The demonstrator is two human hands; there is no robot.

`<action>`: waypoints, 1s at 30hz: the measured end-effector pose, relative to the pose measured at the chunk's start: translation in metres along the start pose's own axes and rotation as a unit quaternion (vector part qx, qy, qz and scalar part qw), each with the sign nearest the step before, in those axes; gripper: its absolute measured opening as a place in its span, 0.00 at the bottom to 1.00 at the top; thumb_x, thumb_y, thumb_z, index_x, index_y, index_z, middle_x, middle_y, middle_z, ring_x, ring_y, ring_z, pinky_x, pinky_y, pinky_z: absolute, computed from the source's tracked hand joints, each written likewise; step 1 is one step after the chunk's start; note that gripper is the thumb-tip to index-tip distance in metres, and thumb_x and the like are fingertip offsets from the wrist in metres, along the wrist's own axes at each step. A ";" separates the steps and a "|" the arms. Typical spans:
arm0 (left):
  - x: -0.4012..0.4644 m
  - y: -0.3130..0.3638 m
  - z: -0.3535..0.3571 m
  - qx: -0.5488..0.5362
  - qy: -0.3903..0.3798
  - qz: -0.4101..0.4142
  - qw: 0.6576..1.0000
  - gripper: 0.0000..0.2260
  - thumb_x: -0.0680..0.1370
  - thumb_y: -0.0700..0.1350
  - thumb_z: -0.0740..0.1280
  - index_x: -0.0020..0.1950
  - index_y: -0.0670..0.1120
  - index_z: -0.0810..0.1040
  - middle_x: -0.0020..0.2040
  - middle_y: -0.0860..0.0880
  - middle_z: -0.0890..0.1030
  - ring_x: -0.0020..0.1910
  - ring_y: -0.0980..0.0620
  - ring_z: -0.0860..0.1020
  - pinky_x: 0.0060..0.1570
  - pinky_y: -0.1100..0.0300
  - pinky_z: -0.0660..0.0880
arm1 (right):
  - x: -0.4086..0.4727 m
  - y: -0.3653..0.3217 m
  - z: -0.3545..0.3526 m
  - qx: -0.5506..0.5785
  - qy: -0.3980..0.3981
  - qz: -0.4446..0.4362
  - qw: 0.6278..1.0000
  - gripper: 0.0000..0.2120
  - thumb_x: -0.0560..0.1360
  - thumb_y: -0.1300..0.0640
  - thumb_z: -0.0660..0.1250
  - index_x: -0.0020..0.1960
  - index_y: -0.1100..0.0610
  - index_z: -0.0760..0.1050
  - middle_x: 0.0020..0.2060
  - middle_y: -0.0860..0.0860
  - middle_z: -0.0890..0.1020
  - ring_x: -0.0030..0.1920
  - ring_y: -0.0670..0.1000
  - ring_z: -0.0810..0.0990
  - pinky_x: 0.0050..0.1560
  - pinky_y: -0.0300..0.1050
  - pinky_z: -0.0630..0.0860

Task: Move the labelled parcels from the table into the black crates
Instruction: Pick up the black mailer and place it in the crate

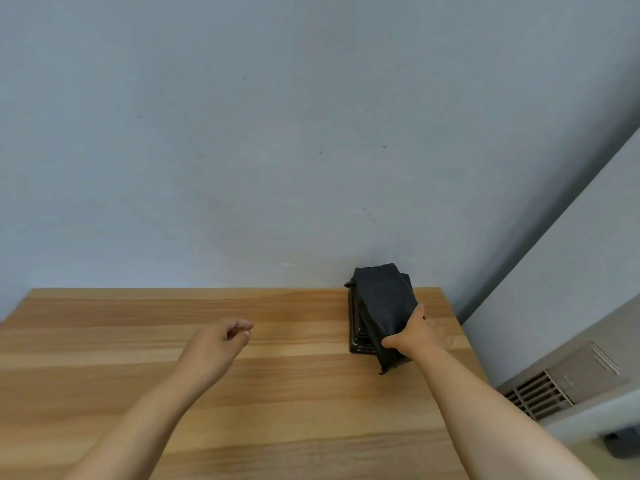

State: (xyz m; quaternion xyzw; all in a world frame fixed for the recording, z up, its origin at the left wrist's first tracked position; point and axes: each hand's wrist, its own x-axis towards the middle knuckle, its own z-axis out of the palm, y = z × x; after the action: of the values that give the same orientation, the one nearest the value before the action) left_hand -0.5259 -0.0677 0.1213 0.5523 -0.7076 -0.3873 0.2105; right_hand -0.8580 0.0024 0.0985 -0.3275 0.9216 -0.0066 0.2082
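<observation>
Black parcel (384, 306) tilts over the crate (358, 336) at the table's far-right corner, right hand (417, 336) fingers clamping its near end; left hand (221, 341) loosely curled, empty.

One dark parcel (382, 299), one black crate (360, 336) (partly hidden), two hands.

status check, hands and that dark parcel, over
Right hand gripping dark parcel atop black stack, far right of table. Left hand empty, loosely curled above table. Nothing in the way.
</observation>
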 end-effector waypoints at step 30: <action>-0.016 0.079 -0.184 -0.074 0.157 0.105 0.979 0.26 0.75 0.58 0.65 0.69 0.47 0.70 0.65 0.51 0.75 0.62 0.52 0.74 0.57 0.56 0.72 | -0.248 -0.244 -0.051 0.256 0.340 -0.251 0.869 0.51 0.60 0.37 0.71 0.74 0.55 0.52 0.63 0.53 0.68 0.64 0.55 0.66 0.66 0.49 0.64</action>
State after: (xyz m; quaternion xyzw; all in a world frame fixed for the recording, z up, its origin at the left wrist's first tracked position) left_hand -0.4360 -0.1033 0.2975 0.5118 -0.6893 -0.3223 0.3988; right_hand -0.5580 -0.0447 0.2756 -0.4608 0.7881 -0.4051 -0.0501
